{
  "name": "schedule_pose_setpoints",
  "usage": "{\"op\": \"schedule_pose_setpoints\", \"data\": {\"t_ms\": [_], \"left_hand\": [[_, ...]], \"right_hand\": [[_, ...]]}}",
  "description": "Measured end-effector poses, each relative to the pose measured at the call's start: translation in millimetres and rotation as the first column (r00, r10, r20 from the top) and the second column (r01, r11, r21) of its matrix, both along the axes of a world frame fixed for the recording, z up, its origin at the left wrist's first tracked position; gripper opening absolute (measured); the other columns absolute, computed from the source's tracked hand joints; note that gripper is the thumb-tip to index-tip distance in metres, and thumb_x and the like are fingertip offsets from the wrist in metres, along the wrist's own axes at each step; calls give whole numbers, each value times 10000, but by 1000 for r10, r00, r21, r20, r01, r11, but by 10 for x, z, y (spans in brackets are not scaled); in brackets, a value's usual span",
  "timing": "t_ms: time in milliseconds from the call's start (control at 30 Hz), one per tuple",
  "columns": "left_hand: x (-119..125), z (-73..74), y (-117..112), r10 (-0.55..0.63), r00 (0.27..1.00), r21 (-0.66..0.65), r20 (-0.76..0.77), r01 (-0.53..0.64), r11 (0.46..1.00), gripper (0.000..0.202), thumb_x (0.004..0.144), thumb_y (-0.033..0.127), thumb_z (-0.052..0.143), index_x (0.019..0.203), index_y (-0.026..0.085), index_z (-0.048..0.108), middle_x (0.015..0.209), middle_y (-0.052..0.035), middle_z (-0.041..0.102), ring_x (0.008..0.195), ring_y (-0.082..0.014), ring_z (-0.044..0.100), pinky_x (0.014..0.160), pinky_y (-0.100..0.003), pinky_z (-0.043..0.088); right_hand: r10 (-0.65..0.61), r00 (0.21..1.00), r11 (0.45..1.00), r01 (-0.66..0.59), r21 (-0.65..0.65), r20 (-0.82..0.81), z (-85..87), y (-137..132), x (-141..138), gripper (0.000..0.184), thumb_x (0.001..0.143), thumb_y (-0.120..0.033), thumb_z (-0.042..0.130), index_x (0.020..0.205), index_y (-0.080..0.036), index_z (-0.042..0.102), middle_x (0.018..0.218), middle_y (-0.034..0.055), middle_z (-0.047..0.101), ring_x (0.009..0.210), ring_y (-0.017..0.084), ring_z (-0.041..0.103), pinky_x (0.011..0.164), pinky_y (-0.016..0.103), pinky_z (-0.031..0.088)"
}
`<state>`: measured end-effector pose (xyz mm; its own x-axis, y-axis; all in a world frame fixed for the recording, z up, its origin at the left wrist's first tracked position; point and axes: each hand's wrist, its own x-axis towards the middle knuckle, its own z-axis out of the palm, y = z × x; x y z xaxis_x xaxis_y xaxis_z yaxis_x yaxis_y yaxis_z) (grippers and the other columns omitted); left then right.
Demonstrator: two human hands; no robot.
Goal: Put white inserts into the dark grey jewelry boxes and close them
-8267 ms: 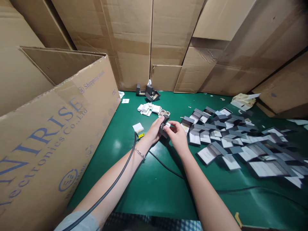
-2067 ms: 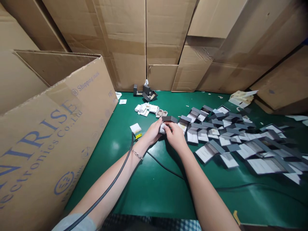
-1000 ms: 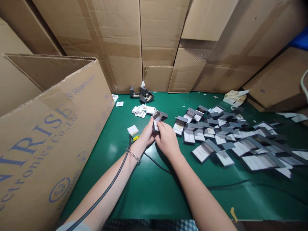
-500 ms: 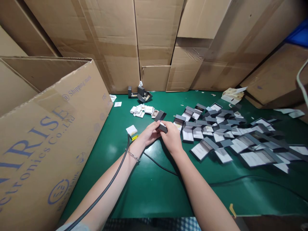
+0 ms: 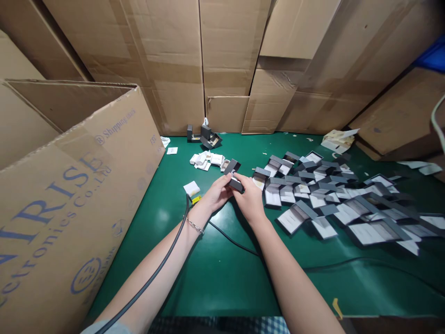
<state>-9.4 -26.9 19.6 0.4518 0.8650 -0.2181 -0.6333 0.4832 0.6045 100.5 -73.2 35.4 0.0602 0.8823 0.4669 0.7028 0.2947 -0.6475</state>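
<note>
1. Two bare hands hold a small dark grey hinged box (image 5: pixel 236 185) off a green-topped bench (image 5: pixel 222 283), near the middle of the scene. Its lid (image 5: pixel 232 166) stands open, tilted toward the far side, and a sliver of white insert (image 5: pixel 235 176) shows between lid and base.
2. The left hand (image 5: pixel 218 193) closes on the box from the left, its fingers wrapped against the near side.
3. The right hand (image 5: pixel 249 198) pinches the box from the right, fingers pressed to its dark edge. The two hands meet at the box, almost touching.
4. A chain bracelet (image 5: pixel 194 226) circles the left wrist, and a black cable (image 5: pixel 156 271) runs along the left forearm.
5. Just left of the hands lie a white card (image 5: pixel 191 188) and a yellow tag (image 5: pixel 196 200).
6. Farther away, white box inserts (image 5: pixel 205 160) sit in a loose heap, with two dark boxes (image 5: pixel 206 137) beyond them at the bench's far edge.
7. To the right, dozens of open grey boxes (image 5: pixel 313 199) sprawl across the bench.
8. A carton printed in blue, "Electronics Co., Ltd" (image 5: pixel 79 204), stands along the left, and stacked cardboard (image 5: pixel 225 60) walls off the far side.
</note>
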Motion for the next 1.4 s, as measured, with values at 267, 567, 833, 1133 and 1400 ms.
{"op": "schedule_pose_setpoints", "data": {"t_ms": [267, 567, 833, 1133, 1400], "left_hand": [[4, 16, 8, 45, 999, -62, 31, -43, 997, 186, 735, 290, 682, 779, 115, 634, 745, -38, 650, 690, -109, 589, 724, -241, 452], [13, 33, 17, 65, 997, -97, 38, -61, 993, 145, 759, 262, 651, 740, 120, 629, 681, -19, 627, 639, -92, 571, 691, -224, 446], [13, 63, -16, 17, 1000, -60, 0, -17, 998, 171, 742, 279, 659, 741, 108, 641, 716, -45, 653, 729, -134, 614, 779, -258, 461], [12, 73, -29, -1, 1000, -33, -18, 0, 999, 221, 705, 317, 698, 730, 107, 630, 715, -53, 655, 793, -166, 633, 791, -273, 473], [14, 73, -13, 33, 998, -97, 61, -27, 995, 141, 759, 255, 646, 772, 115, 632, 759, -39, 658, 797, -132, 622, 826, -247, 457]], "right_hand": [[57, 998, 998, -57, 20, -14, -6, 15, 36, 286, 807, -189, 500, 1060, -205, 634, 1063, 55, 687, 937, 197, 651, 1047, 467, 357], [89, 995, 995, -91, -43, -48, 46, -7, 12, 313, 804, -166, 492, 1093, -183, 610, 1077, 72, 666, 982, 198, 620, 857, 345, 499], [122, 991, 993, -122, 7, -46, 51, -23, -17, 354, 791, -132, 477, 1112, -202, 609, 1086, 69, 657, 985, 189, 613, 866, 331, 491], [68, 997, 998, -68, -13, 19, 75, -7, 21, 301, 781, -138, 502, 1032, -224, 645, 993, 43, 691, 872, 198, 633, 810, 347, 488], [88, 995, 996, -87, 9, -56, 27, -24, -62, 388, 792, -158, 492, 1170, -188, 577, 1155, 84, 629, 1057, 198, 582, 926, 349, 461]]}}
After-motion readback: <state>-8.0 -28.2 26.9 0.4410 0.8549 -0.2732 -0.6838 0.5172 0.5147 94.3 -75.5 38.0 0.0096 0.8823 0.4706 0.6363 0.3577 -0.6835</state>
